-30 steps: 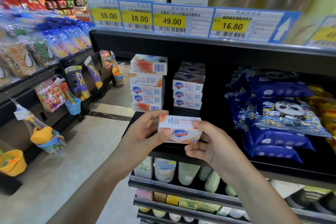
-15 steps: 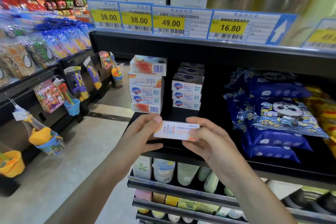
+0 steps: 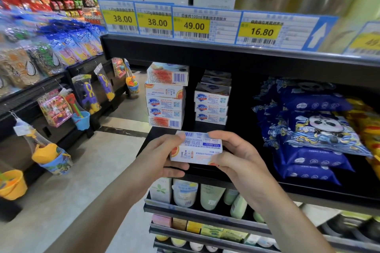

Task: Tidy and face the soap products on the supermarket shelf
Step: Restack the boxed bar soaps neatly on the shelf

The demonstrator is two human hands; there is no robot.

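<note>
Soap box (image 3: 196,149) now tilted barcode-up

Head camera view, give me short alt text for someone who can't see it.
Both hands, left hand and right hand, hold a white soap box before a black shelf with two stacks of soap boxes.

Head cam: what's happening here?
A person is tidying soap on a supermarket shelf. Both hands hold one white soap box in front of the shelf edge: the left hand grips its left end, the right hand its right end. A barcode side faces up. Behind it stand two stacks: a taller left stack whose boxes face mixed ways, and a shorter right stack. Blue wipe packs lie to the right.
</note>
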